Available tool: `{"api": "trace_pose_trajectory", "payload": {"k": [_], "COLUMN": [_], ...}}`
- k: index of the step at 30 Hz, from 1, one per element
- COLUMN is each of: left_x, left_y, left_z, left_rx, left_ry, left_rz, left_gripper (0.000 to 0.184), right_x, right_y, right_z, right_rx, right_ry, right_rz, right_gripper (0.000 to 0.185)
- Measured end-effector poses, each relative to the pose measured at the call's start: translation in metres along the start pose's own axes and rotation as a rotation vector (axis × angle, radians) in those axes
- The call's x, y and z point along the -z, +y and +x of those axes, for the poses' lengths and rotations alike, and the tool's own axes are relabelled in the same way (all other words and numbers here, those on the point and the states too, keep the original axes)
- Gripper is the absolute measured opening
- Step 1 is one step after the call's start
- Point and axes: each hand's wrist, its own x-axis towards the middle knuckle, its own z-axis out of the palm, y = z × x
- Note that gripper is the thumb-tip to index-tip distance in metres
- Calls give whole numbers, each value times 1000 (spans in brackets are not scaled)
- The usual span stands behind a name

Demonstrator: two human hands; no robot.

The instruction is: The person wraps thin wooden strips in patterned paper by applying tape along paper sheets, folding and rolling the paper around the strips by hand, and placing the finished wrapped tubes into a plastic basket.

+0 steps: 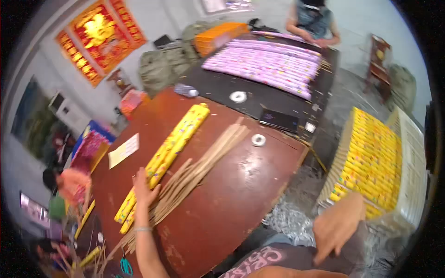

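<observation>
Saw the left hand (144, 192) released, spread over the yellow rolls (172, 145) on the bench (241, 185), left of brown strips (204, 165). Could not tell the grip of the right hand (338, 226), near right. Judged the work well advanced from many stacked rolls (373, 157) at right, with few left here.

The right hand (337, 227) is blurry, so it is hard to see how all its fingers bend. The left hand (145, 191) hides a bit of the yellow rolls (178, 139), and the left arm hides some of the brown strips (197, 173). The top edge cuts off the far person's (314, 24) head. Any writing on the pale paper (123, 150) is too small to read.
</observation>
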Motion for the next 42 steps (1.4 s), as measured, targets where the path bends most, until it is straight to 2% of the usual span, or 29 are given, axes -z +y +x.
{"api": "trace_pose_trajectory", "payload": {"k": [2,4,5,7,8,9,11,13,14,15,17,18,19,20,21,23,26,30,36,38,41,42], "left_x": [11,7,-4,-17,-26,-28,-27,-33,-36,-36,-36,-35,-34,-34,-34,-34,-34,-35,-39,-38,-35,-32], "left_y": [5,-2,-10,-33,-47,-48,-51,-65,-70,-71,-72,-73,-73,-74,-73,-73,-67,-68,-69,-68,-67,-67], "left_z": [17,28,33,41,45,49,54,57,59,59,59,59,57,55,55,53,51,50,51,51,49,47], "left_rx": [46,74,146,100,119,83,141,85,47,43,60,61,63,67,70,44,82,63,79,72,10,20], "left_ry": [-126,-214,-250,-276,-318,-330,-357,-357,-341,-357,-354,-357,-353,-351,-355,-285,-284,-258,-227,-230,-155,-162], "left_rz": [41,-20,-131,-297,-193,-199,-152,-153,-161,-151,-165,-162,-179,-197,-195,-197,-198,-164,-109,-69,-68,-18], "left_gripper": [103,108,107,95,90,90,84,83,81,81,82,82,83,83,83,85,87,87,89,87,86,83], "right_x": [-24,-53,-68,-104,-125,-148,-182,-223,-238,-252,-275,-275,-277,-278,-276,-272,-272,-269,-261,-266,-252,-245], "right_y": [14,37,42,56,63,67,66,76,81,85,97,92,84,79,79,81,91,88,86,96,98,97], "right_z": [-23,-58,-74,-100,-119,-139,-175,-218,-241,-264,-301,-302,-301,-301,-300,-298,-313,-317,-313,-317,-299,-292], "right_rx": [4,-107,-273,-463,-557,-644,-732,-877,-880,-878,-1210,-1211,-1697,-2112,-2113,-2137,-2169,-2118,-2121,-2008,-1934,-1807], "right_ry": [401,555,676,952,1077,1195,1453,1940,2175,2407,2568,2567,2240,1806,1801,1462,1330,1336,1211,1237,1260,1278], "right_rz": [-1,-44,5,142,171,206,241,218,198,174,-376,-370,-606,-819,-814,-1125,-957,-936,-853,-959,-921,-984], "right_gripper": [48,52,55,58,57,56,55,54,50,46,35,35,32,30,30,28,27,30,33,39,40,41]}}
